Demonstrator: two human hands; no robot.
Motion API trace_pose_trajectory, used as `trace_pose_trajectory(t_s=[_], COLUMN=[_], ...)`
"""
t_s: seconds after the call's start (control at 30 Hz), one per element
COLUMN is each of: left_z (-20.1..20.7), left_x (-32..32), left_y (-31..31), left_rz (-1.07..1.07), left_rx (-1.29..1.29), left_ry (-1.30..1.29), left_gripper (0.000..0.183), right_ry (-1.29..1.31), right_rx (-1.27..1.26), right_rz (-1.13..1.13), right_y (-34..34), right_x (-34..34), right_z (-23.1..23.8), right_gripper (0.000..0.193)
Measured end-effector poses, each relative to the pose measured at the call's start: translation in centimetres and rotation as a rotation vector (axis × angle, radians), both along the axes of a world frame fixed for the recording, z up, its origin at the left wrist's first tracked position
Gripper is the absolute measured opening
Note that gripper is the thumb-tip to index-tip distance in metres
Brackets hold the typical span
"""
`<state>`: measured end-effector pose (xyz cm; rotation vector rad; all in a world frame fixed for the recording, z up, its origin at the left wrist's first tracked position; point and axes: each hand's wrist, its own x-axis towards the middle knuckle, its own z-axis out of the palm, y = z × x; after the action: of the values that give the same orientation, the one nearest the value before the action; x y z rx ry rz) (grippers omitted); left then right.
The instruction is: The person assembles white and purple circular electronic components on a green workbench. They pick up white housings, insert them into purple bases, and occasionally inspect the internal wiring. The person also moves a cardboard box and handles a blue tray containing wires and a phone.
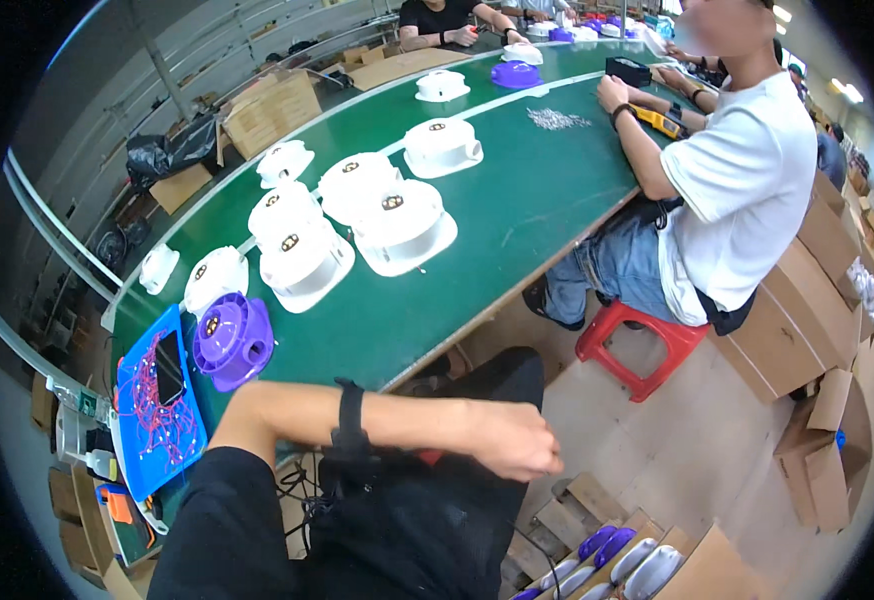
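My left hand (519, 441) is stretched across my lap toward the right, a dark strap round its wrist. Its fingers are curled in, and whatever they may hold is hidden. Below it, at the bottom edge, a carton (712, 570) holds several white and purple plastic covers (649, 572). My right hand is out of sight. On the green table (497, 250) beyond my left arm stand several white round plastic housings (307, 262), with one purple housing (232, 340) nearest the forearm.
At the left table end lies a blue tray (192, 425) with red wires and a phone (169, 368). A co-worker in a white shirt (747, 180) sits on a red stool (637, 350) at the right. Cardboard boxes (797, 300) stand behind; small white parts (557, 120) lie farther up the table.
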<state>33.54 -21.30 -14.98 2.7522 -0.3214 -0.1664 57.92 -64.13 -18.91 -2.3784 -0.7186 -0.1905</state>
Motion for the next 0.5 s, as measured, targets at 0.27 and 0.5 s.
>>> trace_pose_trajectory(t_s=[0.27, 0.5], left_z=[-2.6, -2.6], left_x=[-1.1, -0.1], left_y=[-2.8, -2.1], left_rz=[-0.044, 0.011], left_rx=[0.106, 0.036], left_ry=[0.381, 0.505], left_gripper=[0.031, 0.04], right_ry=[-0.102, -0.361], right_rx=[0.256, 0.283], right_rz=[0.74, 1.065], right_y=[31.9, 52.3], right_x=[-4.8, -9.1], right_z=[8.1, 9.2], right_gripper=[0.035, 0.032])
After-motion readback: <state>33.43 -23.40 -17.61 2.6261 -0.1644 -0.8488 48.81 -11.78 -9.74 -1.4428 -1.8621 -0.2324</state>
